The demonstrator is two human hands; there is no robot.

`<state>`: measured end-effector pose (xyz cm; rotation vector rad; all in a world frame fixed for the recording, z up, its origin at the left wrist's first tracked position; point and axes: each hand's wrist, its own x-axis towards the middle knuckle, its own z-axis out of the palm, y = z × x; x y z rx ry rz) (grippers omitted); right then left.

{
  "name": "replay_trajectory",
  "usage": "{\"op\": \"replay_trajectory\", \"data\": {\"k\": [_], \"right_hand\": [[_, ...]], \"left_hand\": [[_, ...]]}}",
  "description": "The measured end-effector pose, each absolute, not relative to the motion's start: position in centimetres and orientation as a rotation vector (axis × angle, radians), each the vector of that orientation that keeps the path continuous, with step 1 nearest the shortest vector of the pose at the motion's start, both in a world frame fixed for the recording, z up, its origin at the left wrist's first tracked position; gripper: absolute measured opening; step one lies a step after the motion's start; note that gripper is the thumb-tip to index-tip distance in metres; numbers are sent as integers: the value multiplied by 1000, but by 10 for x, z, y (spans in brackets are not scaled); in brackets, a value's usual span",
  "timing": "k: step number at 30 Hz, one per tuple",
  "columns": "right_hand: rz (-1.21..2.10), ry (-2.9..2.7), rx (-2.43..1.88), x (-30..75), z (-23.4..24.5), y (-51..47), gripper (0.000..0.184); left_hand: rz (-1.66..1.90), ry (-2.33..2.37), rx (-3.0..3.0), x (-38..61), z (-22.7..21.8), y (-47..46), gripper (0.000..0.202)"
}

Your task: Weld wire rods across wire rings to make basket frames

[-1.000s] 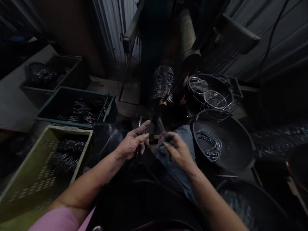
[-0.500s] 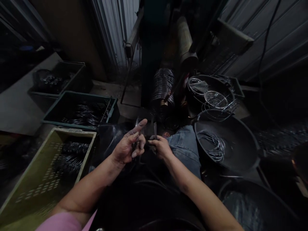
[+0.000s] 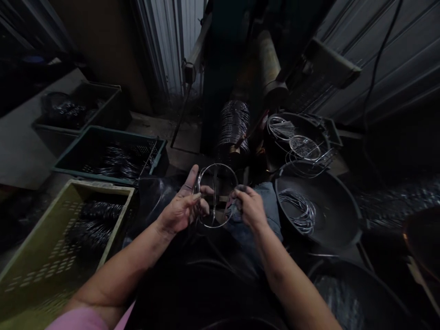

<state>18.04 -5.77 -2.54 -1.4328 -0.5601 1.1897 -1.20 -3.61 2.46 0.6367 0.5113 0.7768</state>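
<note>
Between my two hands, over my lap, a thin shiny wire ring stands with its round face toward me. My left hand is closed on the ring's left side, where several wires lie bunched together; its index finger points up. At the ring's right edge, my right hand pinches the wire between thumb and fingers. A narrow grey upright shape shows just beyond my right fingertips; I cannot make out what it is. A straight strip crosses the ring's opening, though whether it is joined to the ring is unclear.
A yellow crate and a green crate with dark wire coils stand left. Ahead, wire coils hang on a machine bar. At right are a pan with a wire bundle and another pan with wire rings.
My right hand has moved right, away from my left hand. The wire ring now shows as a full circle between them. My left hand stays almost in place.
</note>
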Motion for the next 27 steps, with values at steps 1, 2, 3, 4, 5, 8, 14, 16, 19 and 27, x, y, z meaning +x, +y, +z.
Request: {"op": "replay_trajectory", "data": {"k": [1, 2, 3, 4, 5, 8, 14, 16, 19, 27], "right_hand": [[1146, -580, -1421, 190, -14, -62, 21], [1105, -607, -1410, 198, -2, -68, 20], [1062, -645, -1400, 203, 8, -74, 20], [1023, -687, -1394, 207, 17, -81, 19], [986, -730, -1393, 208, 25, -87, 19], [903, -827, -1412, 206, 40, -103, 20], [769, -820, -1354, 211, 51, -106, 21], [793, -815, -1381, 218, 50, -103, 21], [914, -832, -1449, 231, 42, -96, 25], [579, -558, -1294, 268, -12, -103, 22]], "left_hand": [[771, 533, 624, -10, 23, -35, 82], [758, 554, 617, -8, 21, -35, 84], [744, 576, 614, -4, 18, -35, 84], [729, 598, 615, -1, 16, -35, 85], [724, 620, 614, 2, 13, -36, 85], [739, 663, 594, 10, 8, -37, 88], [718, 705, 534, 11, 6, -37, 64], [668, 800, 579, 12, 4, -38, 42], [598, 915, 759, 15, -1, -41, 28], [473, 940, 992, 22, -25, -44, 37]]}}
